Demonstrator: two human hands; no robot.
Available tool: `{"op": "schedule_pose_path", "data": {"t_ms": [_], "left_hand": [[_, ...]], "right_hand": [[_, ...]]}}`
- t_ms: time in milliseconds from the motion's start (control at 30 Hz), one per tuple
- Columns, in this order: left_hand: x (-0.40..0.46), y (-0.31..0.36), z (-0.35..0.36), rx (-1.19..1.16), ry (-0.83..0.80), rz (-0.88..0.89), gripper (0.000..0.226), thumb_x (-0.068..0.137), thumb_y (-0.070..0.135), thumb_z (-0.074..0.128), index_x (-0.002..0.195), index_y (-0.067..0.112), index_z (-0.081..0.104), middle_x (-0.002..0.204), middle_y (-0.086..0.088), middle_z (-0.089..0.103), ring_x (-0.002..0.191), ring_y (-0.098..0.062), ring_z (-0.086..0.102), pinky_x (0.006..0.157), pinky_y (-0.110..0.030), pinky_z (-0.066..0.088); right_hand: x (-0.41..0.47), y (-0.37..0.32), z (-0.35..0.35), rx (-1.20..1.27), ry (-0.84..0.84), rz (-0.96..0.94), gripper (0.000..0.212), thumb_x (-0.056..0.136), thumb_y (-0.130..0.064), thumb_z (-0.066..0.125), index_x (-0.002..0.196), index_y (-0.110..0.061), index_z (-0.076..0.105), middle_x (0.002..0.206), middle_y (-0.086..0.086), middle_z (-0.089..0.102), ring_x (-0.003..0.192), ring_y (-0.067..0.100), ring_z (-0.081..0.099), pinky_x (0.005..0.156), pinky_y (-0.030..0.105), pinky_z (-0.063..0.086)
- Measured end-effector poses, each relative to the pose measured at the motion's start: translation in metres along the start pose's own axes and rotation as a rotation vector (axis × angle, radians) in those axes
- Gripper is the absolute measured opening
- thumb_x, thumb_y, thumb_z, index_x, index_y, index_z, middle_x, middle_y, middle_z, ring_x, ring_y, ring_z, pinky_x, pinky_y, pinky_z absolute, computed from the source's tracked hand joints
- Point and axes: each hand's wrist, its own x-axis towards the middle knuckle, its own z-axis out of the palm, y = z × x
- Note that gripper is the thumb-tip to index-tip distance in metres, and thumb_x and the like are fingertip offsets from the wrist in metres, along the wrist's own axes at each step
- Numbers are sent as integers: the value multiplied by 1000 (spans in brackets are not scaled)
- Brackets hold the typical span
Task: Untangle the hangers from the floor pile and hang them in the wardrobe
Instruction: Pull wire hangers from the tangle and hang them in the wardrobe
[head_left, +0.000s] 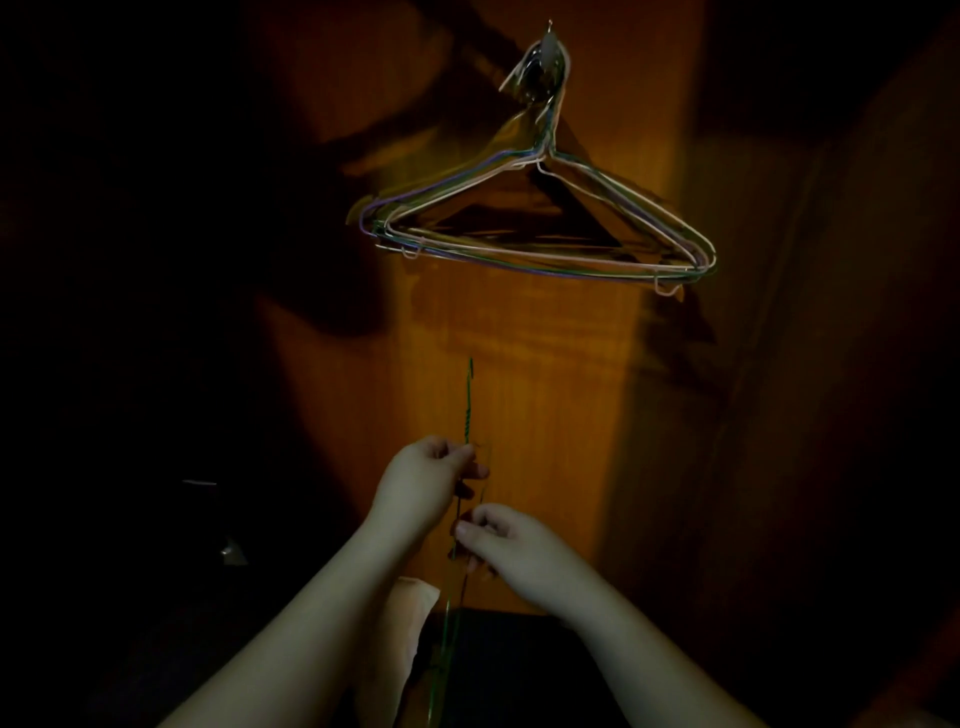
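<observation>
Wardrobe panel (509, 395): orange-brown wood, lit down the middle, dark at both sides; it fills the background.

Hung hangers (540, 228): a bundle of thin wire hangers, pale pink, purple and green, stacked close together and tilted, all on one hook (546, 57) high on the panel. Their shadows fall to the left across the wood.

Green hanger (467, 410): wire, seen edge-on, standing nearly upright well below the hung bundle. Its hooked tip and twisted neck rise above the hands; the lower wire runs down between the forearms to the frame's bottom edge.

Left hand (431, 473): fingers curled, pinching the green hanger just under the twisted neck.

Right hand (498, 540): lower, fingers curled round the wire of the same hanger.

Floor pile: not visible from here; too dark below to tell.

Step in hand: one hanger appears freed and is held ready for hanging. The next move calls for lifting it to the hook and catching its tip beside the others without knocking the bundle loose.
</observation>
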Motion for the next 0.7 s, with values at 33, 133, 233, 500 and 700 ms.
{"op": "schedule_pose_path", "data": {"t_ms": [33, 133, 233, 500, 700], "left_hand": [[0, -1, 2, -15, 18, 1, 18, 101, 26, 51, 101, 13, 64, 88, 4, 74, 78, -16, 67, 66, -29, 46], [0, -4, 8, 2, 63, 17, 18, 101, 28, 51, 100, 17, 64, 89, 8, 73, 82, -17, 67, 73, -36, 51], [3, -7, 9, 53, 86, 43, 17, 100, 29, 52, 95, 19, 64, 89, 10, 72, 82, -17, 67, 75, -37, 52], [10, -10, 13, 251, 101, 129, 26, 97, 38, 55, 84, 21, 70, 82, -11, 72, 64, -33, 60, 52, -38, 43], [21, 2, 1, 471, 218, 307, 24, 96, 36, 57, 104, 16, 69, 96, 0, 62, 85, -15, 58, 67, -26, 44]], "right_hand": [[1, 0, 0, 30, -24, 3, 18, 98, -39, 51, 94, -24, 61, 87, -2, 67, 83, 11, 62, 82, 39, 49], [2, 0, -1, 121, -61, 9, 14, 99, -24, 50, 92, -18, 60, 82, -2, 68, 74, 6, 62, 73, 28, 48], [3, 2, -5, 102, -27, -2, 12, 100, -19, 47, 93, -19, 57, 78, -4, 68, 65, 3, 60, 69, 28, 46], [9, 4, -27, -264, 302, -107, 17, 104, -30, 41, 119, -32, 50, 80, -6, 55, 56, 12, 43, 51, 27, 33], [13, -22, -76, -427, 462, -184, 21, 101, -35, 47, 118, -29, 59, 78, -13, 51, 57, 13, 50, 47, 24, 31]]}}
